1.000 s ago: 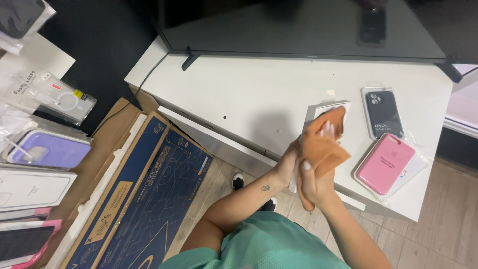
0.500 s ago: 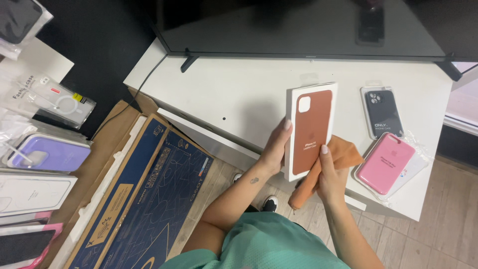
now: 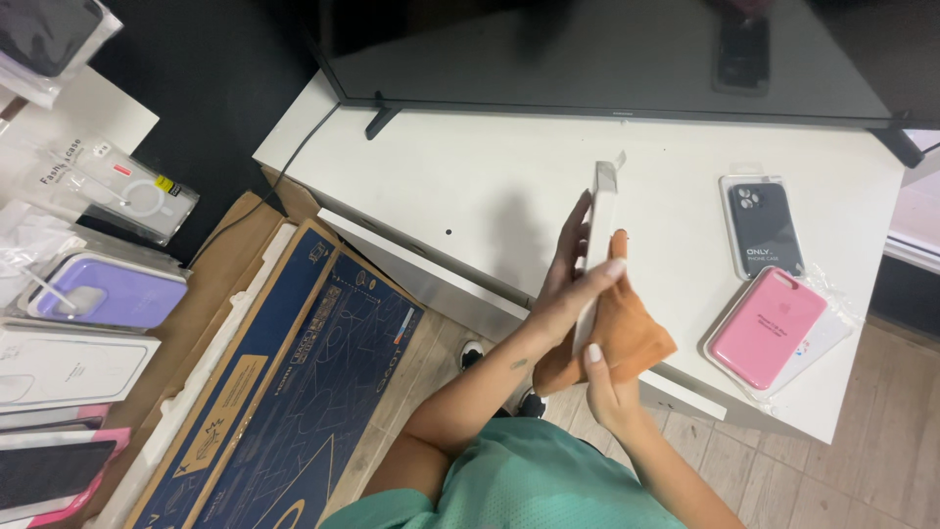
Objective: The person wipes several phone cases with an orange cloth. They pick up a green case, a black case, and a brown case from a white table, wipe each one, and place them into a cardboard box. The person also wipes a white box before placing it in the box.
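Observation:
A slim white phone-case box (image 3: 599, 230) stands edge-on to me above the white table (image 3: 490, 186). My left hand (image 3: 571, 279) wraps around its left side and holds it upright. My right hand (image 3: 609, 377) is underneath, gripping an orange cloth (image 3: 627, 328) that presses against the box's right face. The box's front picture is turned away and hidden.
A dark phone case (image 3: 762, 225) and a pink phone case (image 3: 767, 328) in clear wrappers lie on the table's right part. A television (image 3: 607, 54) stands at the back. A large blue carton (image 3: 294, 382) lies on the floor. More packaged cases (image 3: 98, 294) sit at the left.
Half a second ago the box faced me with its brown case picture showing. It has turned edge-on, and the orange cloth has come up against its side.

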